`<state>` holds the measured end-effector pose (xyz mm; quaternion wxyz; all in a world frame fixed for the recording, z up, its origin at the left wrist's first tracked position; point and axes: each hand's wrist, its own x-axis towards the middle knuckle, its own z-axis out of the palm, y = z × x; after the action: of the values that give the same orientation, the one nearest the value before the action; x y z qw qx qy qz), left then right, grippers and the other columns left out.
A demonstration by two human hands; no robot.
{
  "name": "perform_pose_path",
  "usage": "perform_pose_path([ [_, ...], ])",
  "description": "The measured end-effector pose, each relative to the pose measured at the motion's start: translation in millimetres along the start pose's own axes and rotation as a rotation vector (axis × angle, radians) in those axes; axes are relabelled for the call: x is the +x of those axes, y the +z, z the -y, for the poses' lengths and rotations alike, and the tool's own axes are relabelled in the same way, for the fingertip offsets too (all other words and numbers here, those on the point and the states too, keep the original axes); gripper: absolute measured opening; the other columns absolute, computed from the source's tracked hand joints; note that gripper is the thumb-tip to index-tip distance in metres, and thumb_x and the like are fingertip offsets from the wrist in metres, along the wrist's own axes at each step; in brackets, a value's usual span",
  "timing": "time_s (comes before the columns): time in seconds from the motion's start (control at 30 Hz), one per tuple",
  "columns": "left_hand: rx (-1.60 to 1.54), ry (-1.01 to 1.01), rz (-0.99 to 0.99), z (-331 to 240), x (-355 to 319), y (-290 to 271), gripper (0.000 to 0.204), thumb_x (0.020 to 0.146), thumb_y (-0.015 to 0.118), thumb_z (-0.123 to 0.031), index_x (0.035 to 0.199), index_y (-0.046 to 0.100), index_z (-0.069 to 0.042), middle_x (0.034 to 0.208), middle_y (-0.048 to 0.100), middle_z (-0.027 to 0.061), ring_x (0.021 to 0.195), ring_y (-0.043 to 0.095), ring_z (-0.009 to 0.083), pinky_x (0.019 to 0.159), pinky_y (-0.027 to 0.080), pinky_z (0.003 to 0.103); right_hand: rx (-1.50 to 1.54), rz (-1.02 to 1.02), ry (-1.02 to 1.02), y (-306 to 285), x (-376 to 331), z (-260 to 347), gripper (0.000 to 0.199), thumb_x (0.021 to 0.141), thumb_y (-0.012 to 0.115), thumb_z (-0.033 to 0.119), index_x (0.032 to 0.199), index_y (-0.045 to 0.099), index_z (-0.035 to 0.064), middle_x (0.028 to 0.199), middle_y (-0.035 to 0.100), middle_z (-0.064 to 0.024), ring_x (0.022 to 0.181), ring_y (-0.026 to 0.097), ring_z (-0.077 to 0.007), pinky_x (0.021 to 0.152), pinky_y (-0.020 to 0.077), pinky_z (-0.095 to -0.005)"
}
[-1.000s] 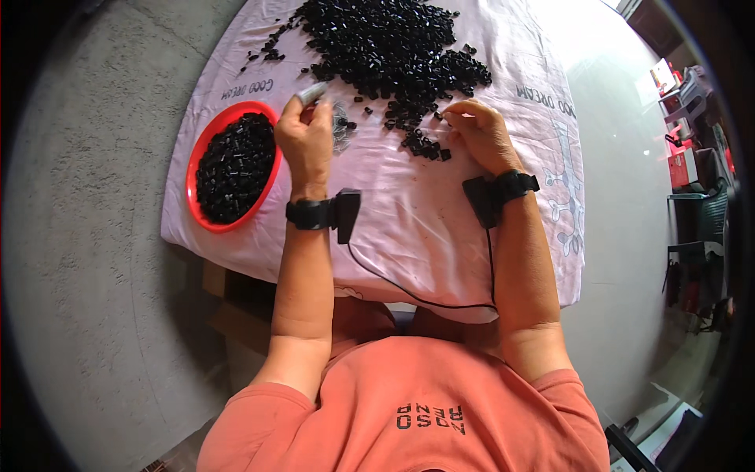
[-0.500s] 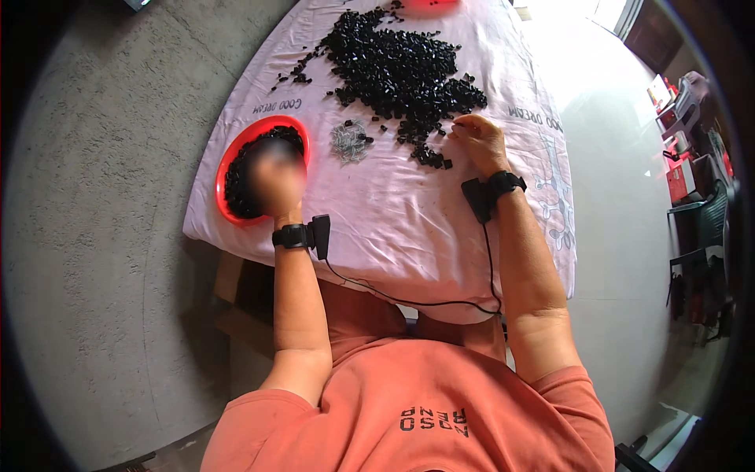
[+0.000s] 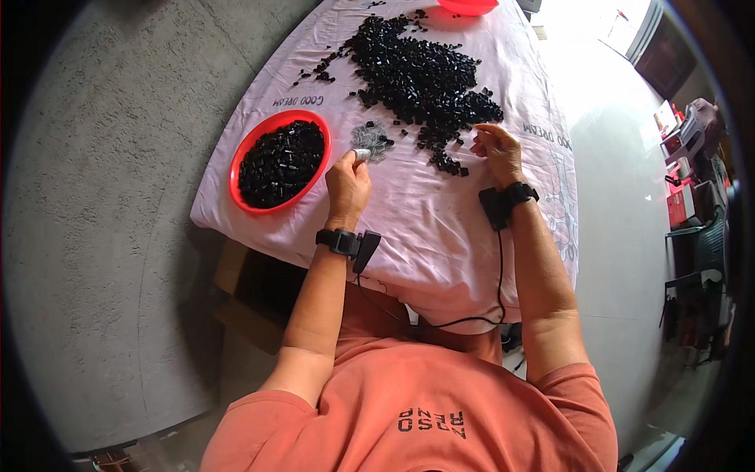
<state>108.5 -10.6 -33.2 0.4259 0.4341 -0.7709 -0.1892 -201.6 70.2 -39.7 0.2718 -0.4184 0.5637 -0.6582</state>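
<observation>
My left hand [image 3: 348,187] is closed beside the clear, thin pieces [image 3: 372,135] heaped on the cloth. A silvery bit [image 3: 362,155] shows at its fingertips; whether it is held or wrapped round a finger I cannot tell. To its left, a round red basin [image 3: 236,177] holds many small black plastic-looking pieces [image 3: 285,165]. My right hand [image 3: 502,154] has its fingers curled together at the lower right edge of a large pile of the same black pieces [image 3: 417,71]. What those fingers hold, if anything, is too small to make out.
A pink printed cloth [image 3: 425,236] covers the table. Another red container [image 3: 469,6] stands at its far end. A black cable [image 3: 501,275] runs from the wrist straps over the near edge. Red boxes [image 3: 683,206] and chairs stand at the right.
My left hand has come out of the red basin and moved right to beside the clear pieces. My right hand stays by the black pile. The view has shifted slightly.
</observation>
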Motion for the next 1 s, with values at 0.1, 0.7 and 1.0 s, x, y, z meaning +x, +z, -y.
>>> perform_pose_path([
  [0.1, -0.043, -0.041, 0.039, -4.5, 1.0, 2.9, 0.013, 0.087, 0.062, -0.002, 0.097, 0.070, -0.001, 0.073, 0.070, 0.0103, 0.065, 0.069, 0.0179, 0.063, 0.053, 0.032, 0.008, 0.001, 0.011, -2.7, -0.7, -0.4, 0.010, 0.096, 0.064, 0.010, 0.105, 0.068, 0.0059, 0.082, 0.069, -0.0032, 0.067, 0.066, -0.0091, 0.058, 0.0517, -0.0220],
  [0.7, -0.272, -0.246, 0.139, 1.2, 19.6, 9.5, 0.018, 0.092, 0.057, 0.000, 0.107, 0.068, 0.001, 0.091, 0.070, 0.0057, 0.077, 0.069, 0.0125, 0.066, 0.056, 0.025, 0.106, 0.040, 0.074, 1.9, -1.2, 3.9, 0.015, 0.098, 0.060, 0.010, 0.112, 0.067, 0.0059, 0.089, 0.070, -0.0062, 0.073, 0.069, -0.0120, 0.065, 0.0538, -0.0230],
  [1.0, -0.166, -0.261, 0.184, -8.3, 18.5, -4.4, 0.015, 0.089, 0.061, -0.003, 0.100, 0.069, 0.001, 0.079, 0.070, 0.0042, 0.068, 0.065, 0.0095, 0.062, 0.052, 0.025, 0.145, 0.032, 0.063, -5.0, -2.4, 3.6, 0.015, 0.098, 0.060, 0.007, 0.111, 0.067, 0.0026, 0.092, 0.070, -0.0080, 0.078, 0.071, -0.0151, 0.068, 0.0560, -0.0248],
])
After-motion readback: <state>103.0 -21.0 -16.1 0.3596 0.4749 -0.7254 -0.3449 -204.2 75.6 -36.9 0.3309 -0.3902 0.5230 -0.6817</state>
